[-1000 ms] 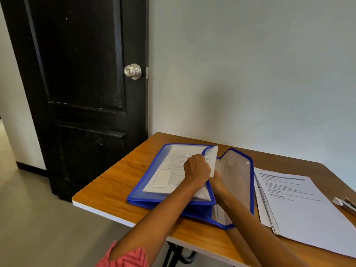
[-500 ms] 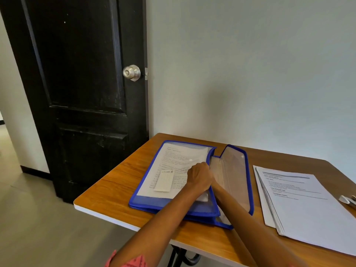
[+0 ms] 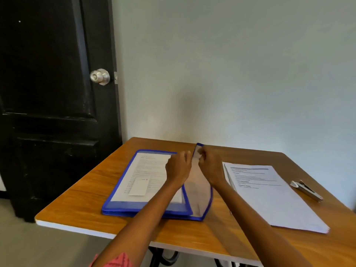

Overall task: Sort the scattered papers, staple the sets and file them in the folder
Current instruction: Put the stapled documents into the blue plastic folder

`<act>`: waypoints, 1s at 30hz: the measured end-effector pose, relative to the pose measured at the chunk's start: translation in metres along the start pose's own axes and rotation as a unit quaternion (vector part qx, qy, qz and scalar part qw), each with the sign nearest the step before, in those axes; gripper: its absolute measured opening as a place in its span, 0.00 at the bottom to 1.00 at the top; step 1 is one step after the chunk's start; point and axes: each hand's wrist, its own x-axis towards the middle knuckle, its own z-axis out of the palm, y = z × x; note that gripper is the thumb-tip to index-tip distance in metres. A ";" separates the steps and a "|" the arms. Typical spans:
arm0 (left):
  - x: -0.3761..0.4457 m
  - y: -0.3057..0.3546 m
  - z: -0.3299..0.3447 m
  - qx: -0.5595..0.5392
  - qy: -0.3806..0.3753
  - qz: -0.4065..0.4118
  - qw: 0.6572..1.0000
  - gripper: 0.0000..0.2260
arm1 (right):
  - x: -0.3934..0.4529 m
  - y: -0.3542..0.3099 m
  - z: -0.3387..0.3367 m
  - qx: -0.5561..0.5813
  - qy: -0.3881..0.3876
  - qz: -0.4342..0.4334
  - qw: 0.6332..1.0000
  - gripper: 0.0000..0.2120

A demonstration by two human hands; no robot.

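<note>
I see my left hand (image 3: pixel 178 167) with fingers curled on the blue folder (image 3: pixel 123 189), though its grip is hidden. My right hand (image 3: pixel 210 163) pinches the raised flap (image 3: pixel 198 191). Loose papers (image 3: pixel 273 197) lie at three o'clock of both hands.

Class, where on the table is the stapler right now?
The stapler lies near the right edge of the table in the head view, just right of the loose paper stack, untouched.

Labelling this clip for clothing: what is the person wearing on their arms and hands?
Both forearms are bare, with no gloves, rings or watch visible on the left hand or right hand. A short red patterned sleeve shows at the left upper arm; the right sleeve is out of frame.
</note>
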 end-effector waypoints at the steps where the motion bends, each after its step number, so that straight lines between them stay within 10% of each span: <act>1: -0.001 0.010 0.001 -0.041 0.018 0.012 0.999 0.17 | 0.003 -0.004 -0.013 -0.005 0.024 -0.025 0.999 0.06; 9: -0.036 0.094 0.047 -0.190 -0.005 0.108 0.976 0.19 | -0.008 0.078 -0.122 -0.146 0.012 0.131 0.980 0.10; 18: -0.060 0.088 0.119 -0.005 -0.274 -0.083 0.958 0.11 | -0.057 0.178 -0.201 -0.251 -0.079 0.384 0.885 0.15; 30: -0.050 0.081 0.130 0.011 -0.237 -0.104 0.966 0.01 | -0.051 0.189 -0.203 -0.124 0.050 0.362 0.922 0.07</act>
